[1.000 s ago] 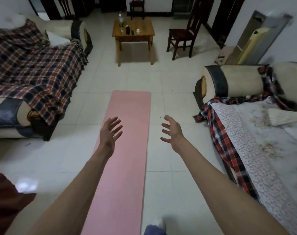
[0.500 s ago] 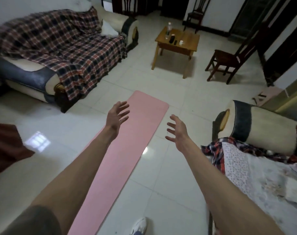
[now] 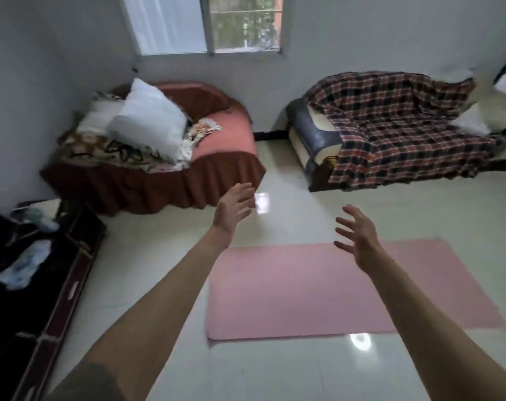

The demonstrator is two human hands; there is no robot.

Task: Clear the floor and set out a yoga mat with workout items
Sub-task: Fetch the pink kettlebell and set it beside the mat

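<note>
A pink yoga mat [image 3: 289, 293] lies flat on the white tiled floor, running left to right across the middle of the view. My left hand [image 3: 234, 205] is stretched out in the air past the mat's far left corner, fingers apart, holding nothing. Over the mat's far edge hovers my right hand [image 3: 357, 237], also spread and empty. Both forearms reach in from the bottom of the frame. No workout items lie on the mat.
A red-covered armchair [image 3: 217, 157] piled with white pillows [image 3: 147, 123] and cloths stands at the far left under a window. A sofa under a plaid blanket [image 3: 396, 131] stands at the far right. A dark low cabinet [image 3: 43, 285] with clutter lines the left edge.
My view has swung left, away from the wooden table and chair. The mat now lies crosswise and the red armchair and window have come into view. Both hands stay spread and empty.
</note>
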